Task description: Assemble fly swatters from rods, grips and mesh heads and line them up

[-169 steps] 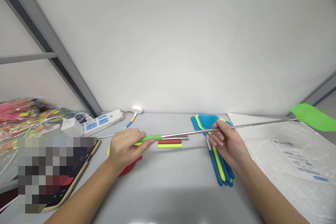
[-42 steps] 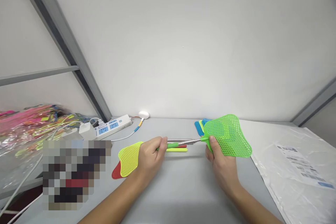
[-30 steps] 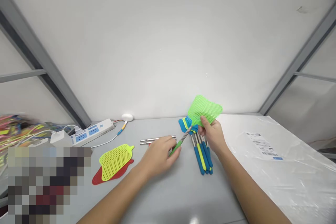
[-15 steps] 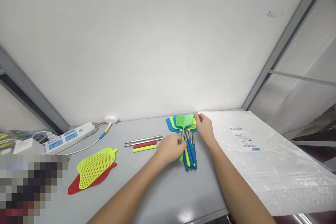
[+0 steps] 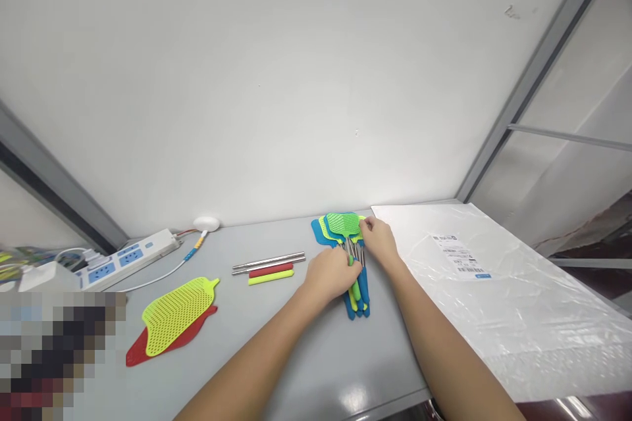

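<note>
Green swatter [image 5: 345,225] now on top of finished pile [image 5: 351,256] at table [image 5: 276,342] back. Left hand [image 5: 330,274] closed round its handle, right hand [image 5: 378,241] pinching head edge. Left: yellow head [image 5: 176,307], red head [image 5: 170,342], metal rods [image 5: 269,262], two grips [image 5: 270,273] unassembled.

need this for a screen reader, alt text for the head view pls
Both hands, left and right, rest on a pile of fly swatters on a grey table, green one on top. Loose swatter heads, rods and a power strip lie to the left.
</note>
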{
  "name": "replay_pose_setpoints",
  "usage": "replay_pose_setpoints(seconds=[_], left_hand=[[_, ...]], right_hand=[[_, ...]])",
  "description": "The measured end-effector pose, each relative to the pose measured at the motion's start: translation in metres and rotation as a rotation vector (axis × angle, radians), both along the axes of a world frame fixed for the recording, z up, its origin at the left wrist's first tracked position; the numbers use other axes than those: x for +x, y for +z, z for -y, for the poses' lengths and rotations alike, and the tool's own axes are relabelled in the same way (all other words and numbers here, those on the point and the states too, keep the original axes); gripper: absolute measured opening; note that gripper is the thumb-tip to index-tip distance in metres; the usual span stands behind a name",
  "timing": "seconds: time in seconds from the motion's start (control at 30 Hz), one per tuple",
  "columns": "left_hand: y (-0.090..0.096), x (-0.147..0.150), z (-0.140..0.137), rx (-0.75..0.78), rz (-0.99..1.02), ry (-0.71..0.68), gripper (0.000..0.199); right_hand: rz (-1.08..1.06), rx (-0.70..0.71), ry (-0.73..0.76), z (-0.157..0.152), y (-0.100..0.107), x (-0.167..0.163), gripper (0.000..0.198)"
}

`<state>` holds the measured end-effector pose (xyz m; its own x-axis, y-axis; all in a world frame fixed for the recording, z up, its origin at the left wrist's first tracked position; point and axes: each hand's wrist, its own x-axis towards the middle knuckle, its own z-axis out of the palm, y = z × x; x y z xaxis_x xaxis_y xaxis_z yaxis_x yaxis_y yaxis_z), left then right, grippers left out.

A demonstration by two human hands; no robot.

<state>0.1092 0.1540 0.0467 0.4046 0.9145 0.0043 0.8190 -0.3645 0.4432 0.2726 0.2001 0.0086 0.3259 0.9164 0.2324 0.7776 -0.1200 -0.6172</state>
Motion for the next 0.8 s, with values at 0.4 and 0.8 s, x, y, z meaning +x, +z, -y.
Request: replay_pose_setpoints(seconds=[0.4, 0.8], left_hand=[[-0.008, -0.024, 0.002, 0.001, 0.120, 0.068, 0.034], [-0.026, -0.019, 0.003, 0.053, 0.239, 0.128, 0.039]], right_hand=[[0.074, -0.228, 0.272, 0.018, 0.017, -0.001, 0.046], [0.166, -0.328, 0.333, 0.021, 0.021, -0.011, 0.032]])
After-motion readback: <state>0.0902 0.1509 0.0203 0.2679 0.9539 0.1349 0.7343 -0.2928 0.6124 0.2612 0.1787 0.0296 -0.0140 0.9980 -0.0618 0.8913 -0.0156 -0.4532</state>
